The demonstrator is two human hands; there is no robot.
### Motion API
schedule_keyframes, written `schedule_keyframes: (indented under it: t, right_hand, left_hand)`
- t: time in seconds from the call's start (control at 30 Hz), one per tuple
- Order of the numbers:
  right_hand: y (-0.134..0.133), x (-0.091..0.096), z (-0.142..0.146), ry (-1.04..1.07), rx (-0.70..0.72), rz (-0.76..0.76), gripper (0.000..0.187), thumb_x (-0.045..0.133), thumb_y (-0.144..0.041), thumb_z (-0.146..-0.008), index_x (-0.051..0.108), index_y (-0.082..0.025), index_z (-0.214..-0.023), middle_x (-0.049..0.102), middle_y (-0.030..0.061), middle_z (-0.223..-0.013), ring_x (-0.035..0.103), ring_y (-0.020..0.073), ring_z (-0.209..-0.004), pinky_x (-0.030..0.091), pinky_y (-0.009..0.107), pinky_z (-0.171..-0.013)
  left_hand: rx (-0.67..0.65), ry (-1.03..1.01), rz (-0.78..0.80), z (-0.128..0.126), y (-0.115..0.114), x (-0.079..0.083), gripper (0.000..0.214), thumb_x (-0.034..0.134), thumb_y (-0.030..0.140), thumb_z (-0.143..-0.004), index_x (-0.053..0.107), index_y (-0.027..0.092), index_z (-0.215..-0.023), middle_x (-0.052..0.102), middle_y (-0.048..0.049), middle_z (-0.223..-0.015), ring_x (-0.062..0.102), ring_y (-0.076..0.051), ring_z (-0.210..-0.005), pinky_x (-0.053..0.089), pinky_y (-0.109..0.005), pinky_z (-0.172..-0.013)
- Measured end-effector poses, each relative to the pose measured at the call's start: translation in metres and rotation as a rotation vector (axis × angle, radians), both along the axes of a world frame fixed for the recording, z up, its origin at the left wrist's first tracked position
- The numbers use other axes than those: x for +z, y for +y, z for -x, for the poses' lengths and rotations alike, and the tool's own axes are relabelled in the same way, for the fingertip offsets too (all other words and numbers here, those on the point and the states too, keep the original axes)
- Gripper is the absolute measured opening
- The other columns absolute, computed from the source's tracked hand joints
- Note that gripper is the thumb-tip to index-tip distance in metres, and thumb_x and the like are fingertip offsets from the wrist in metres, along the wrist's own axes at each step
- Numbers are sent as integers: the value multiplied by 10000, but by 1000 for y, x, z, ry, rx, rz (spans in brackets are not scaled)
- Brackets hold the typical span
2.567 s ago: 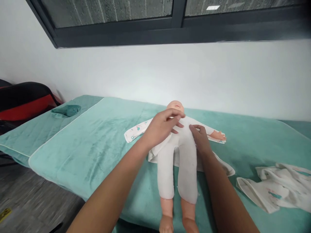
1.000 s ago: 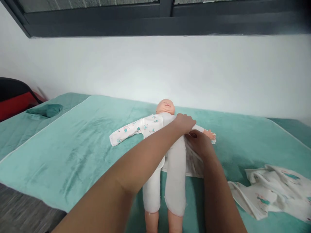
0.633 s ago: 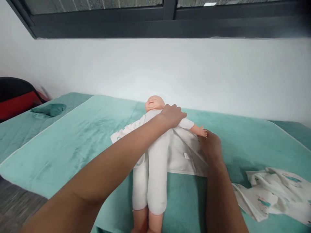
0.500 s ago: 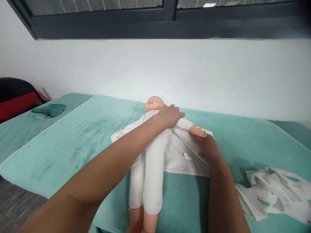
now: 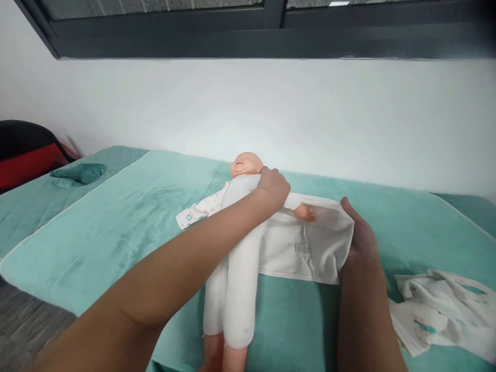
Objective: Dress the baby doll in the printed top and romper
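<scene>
The right hand [image 5: 360,227] had the outer edge of the white garment [image 5: 327,248] caught between its upright thumb and its fingers, which were hidden behind the cloth. The left hand [image 5: 276,188] lay curled over the doll's shoulder at the right, its forearm crossing the trunk; whether its fingers pinched anything could not be told.

From the right hand the garment stretched leftward to the doll's side, its long axis running left to right, with the plain face and a small label [image 5: 301,249] showing. The doll [image 5: 241,258] lay on its back in the middle of the green cover [image 5: 116,227], head far and legs near, its long axis slanting slightly right toward the far end. One doll arm pointed right over the garment; at the left, a printed sleeve [image 5: 201,209] slanted out and nearer.

Well right and near, a printed cloth [image 5: 445,312] lay crumpled. A black and red chair [image 5: 29,155] stood at the left.
</scene>
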State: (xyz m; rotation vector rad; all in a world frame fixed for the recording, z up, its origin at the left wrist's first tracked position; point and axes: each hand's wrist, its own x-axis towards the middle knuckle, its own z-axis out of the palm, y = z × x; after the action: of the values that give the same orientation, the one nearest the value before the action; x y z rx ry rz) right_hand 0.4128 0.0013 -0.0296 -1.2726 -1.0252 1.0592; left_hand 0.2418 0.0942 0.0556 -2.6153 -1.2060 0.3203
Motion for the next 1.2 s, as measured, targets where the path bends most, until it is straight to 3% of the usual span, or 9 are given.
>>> schedule_keyframes:
  t: [0.2,0.37,0.47,0.6,0.77,0.87,0.93,1.07,1.2]
  right_hand:
    - [-5,9,11,338,59,67,509,420,-688,-861,698,-271,-950,736,78,-832,700,294,-909,571,423,-787]
    - [-5,15,38,303,127,-38,602,359,-707,-881,661,-270,-1164,736,59,-1005,674,286,-1023,557,423,-865]
    - [0,15,44,187,85,-147,507,547,-601,-854,608,-290,-1250,727,28,-1075,667,278,-1038,553,397,-854]
    - [5,15,47,98,167,-156,588,735,-443,-754,573,-292,-1298,702,50,-1158,669,282,-1016,550,375,-798]
    - [-2,17,64,65,504,-141,572,770,-319,-752,593,-317,-1296,659,47,-1205,631,220,-994,521,337,-801]
    - [-9,16,71,36,714,-170,469,705,-298,-827,611,-301,-1286,672,59,-1127,628,187,-903,507,322,-752]
    - [-12,16,72,48,714,-209,393,657,-323,-866,635,-280,-1256,684,68,-1047,625,179,-819,499,326,-702]
    - [-11,12,77,58,489,-254,292,652,-383,-854,694,-238,-1104,667,51,-855,590,174,-716,469,326,-648]
    - [-14,-1,90,-93,245,-186,253,683,-443,-799,686,-198,-863,595,8,-696,496,133,-608,408,275,-572]
  left_hand:
    - [104,-31,-44,-13,6,-12,301,657,201,-765,670,168,-1064,637,-145,-1118,502,-287,-1047,342,-440,-903]
    - [125,-208,-45,-24,5,-37,447,649,224,-775,575,151,-1209,569,-161,-1237,497,-294,-1106,355,-468,-955]
    - [41,-402,120,-24,6,-45,463,628,229,-772,539,182,-1224,541,-131,-1284,493,-287,-1153,394,-467,-952]
    - [-150,-771,423,-5,20,-31,181,510,182,-803,617,186,-948,668,-46,-1027,591,-198,-949,462,-332,-821]
    - [21,-1065,220,52,31,-19,146,465,81,-741,568,183,-751,657,-23,-851,584,-165,-810,458,-308,-764]
    - [220,-1158,-6,93,9,-34,124,468,95,-778,535,197,-760,629,-30,-871,573,-177,-848,455,-327,-786]
    - [294,-1215,-97,118,-21,-50,121,450,119,-834,532,206,-811,613,-35,-906,568,-181,-899,454,-334,-831]
    - [349,-1258,-19,153,-93,-82,72,529,256,-892,542,207,-943,594,-42,-996,560,-190,-962,461,-343,-869]
    - [357,-1240,92,172,-145,-103,293,619,317,-864,528,207,-1120,565,-62,-1122,540,-211,-1058,457,-372,-919]
